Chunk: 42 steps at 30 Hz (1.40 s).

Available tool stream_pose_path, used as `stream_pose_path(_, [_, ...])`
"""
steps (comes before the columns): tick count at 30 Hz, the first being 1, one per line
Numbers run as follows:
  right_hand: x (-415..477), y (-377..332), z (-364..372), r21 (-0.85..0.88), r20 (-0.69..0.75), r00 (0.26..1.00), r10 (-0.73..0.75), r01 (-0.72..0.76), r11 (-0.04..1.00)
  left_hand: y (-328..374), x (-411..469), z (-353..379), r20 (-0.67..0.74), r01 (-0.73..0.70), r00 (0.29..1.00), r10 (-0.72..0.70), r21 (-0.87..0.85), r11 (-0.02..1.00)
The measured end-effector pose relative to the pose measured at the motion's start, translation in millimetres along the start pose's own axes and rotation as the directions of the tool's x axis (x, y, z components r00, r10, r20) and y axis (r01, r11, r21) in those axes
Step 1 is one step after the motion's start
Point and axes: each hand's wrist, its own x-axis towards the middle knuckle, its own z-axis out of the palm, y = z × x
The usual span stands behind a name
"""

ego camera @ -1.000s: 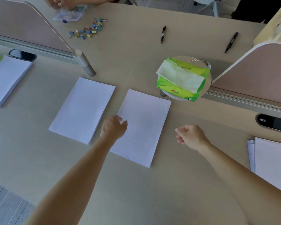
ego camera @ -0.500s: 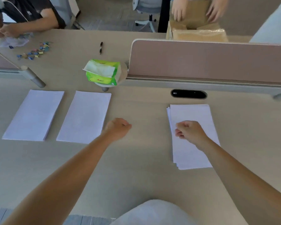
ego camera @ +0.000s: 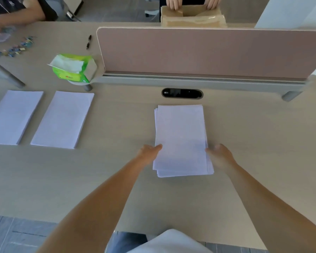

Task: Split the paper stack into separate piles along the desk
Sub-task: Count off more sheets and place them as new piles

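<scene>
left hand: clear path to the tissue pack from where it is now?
Probably yes. The left hand sits at the paper stack's left edge, and only bare desk lies between it and the tissue pack. Whether the arm stretches that far is uncertain.

Single head-worn view, wide-angle, looking forward and steeply down onto the desk. Both forearms run up from the bottom edge. Partition lies beyond the fingers. No second view.
</scene>
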Motion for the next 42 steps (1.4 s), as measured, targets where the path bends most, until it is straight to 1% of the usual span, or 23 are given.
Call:
stream_pose_path(4, [5.3,-6.9,1.3,0.038,0.022,0.999,-0.024,0.023,0.999,-4.9,5.0,16.6,0.011,0.061,0.998,-0.060,-0.151,0.987])
stream_pose_path(9, [5.3,-19.8,-5.2,0.075,0.041,0.998,-0.041,0.038,0.996,4.8,-7.7,18.6,0.016,0.136,0.991,-0.136,-0.237,0.962])
stream_pose_path(11, [8.0,-18.9,-8.5,0.087,0.054,0.997,-0.061,0.056,0.995,2.8,-3.6,15.7,0.008,0.160,0.987,-0.163,-0.238,0.958])
stream_pose_path(15, [10.4,-21.9,-10.1,0.122,0.052,0.994,-0.100,0.093,0.988,-0.8,2.2,15.2,-0.035,0.123,0.991,-0.127,-0.101,0.987])
stream_pose_path(18, [5.5,-26.6,-3.7,0.168,0.018,0.989,-0.145,0.140,0.976,-0.6,6.9,20.6,-0.029,0.122,0.992,-0.125,-0.074,0.990])
stream_pose_path(20, [-0.4,-32.8,1.0,0.106,-0.013,0.982,-0.188,0.188,0.976,3.4,8.3,23.0,-0.041,0.112,0.993,-0.115,-0.063,0.992])
stream_pose_path(23, [-5.6,-40.6,11.4,-0.139,0.004,0.962,-0.274,0.272,0.952,0.7,16.1,22.9,-0.033,0.113,0.993,-0.114,-0.036,0.993])
stream_pose_path(24, [-5.6,-42.5,14.3,-0.184,0.021,0.955,-0.297,0.296,0.937,-0.9,19.2,22.3,-0.028,0.112,0.993,-0.113,-0.018,0.994])
stream_pose_path(27, [-4.8,-47.9,13.5,-0.237,0.058,0.952,-0.299,0.304,0.922,1.1,21.1,22.0,-0.033,0.109,0.994,-0.108,0.033,0.994])
stream_pose_path(31, [2.4,-47.5,3.5,-0.314,0.028,0.953,-0.300,0.293,0.903,11.9,14.1,27.1,-0.054,0.087,0.995,-0.081,0.116,0.989])
stream_pose_path(33, [3.3,-45.1,1.3,-0.315,0.036,0.962,-0.271,0.268,0.910,10.4,17.9,30.0,-0.061,0.083,0.995,-0.074,0.153,0.985])
stream_pose_path(37, [5.4,-39.7,4.6,-0.237,0.045,0.966,-0.253,0.257,0.937,8.2,19.9,33.1,-0.069,0.080,0.995,-0.068,0.187,0.979])
stream_pose_path(39, [5.2,-39.0,8.6,-0.158,0.049,0.955,-0.294,0.298,0.942,7.3,19.7,33.0,-0.081,0.083,0.994,-0.069,0.185,0.979])
stream_pose_path(40, [3.4,-41.0,9.7,-0.061,0.062,0.950,-0.305,0.309,0.949,7.0,19.4,32.9,-0.081,0.089,0.994,-0.075,0.188,0.978])
stream_pose_path(41, [2.7,-43.4,11.2,0.085,0.066,0.953,-0.295,0.289,0.954,7.7,18.1,32.6,-0.081,0.093,0.994,-0.078,0.198,0.976])
stream_pose_path(42, [1.2,-48.3,10.1,0.261,0.089,0.964,-0.250,0.219,0.940,7.5,18.1,32.4,-0.085,0.099,0.993,-0.083,0.209,0.973])
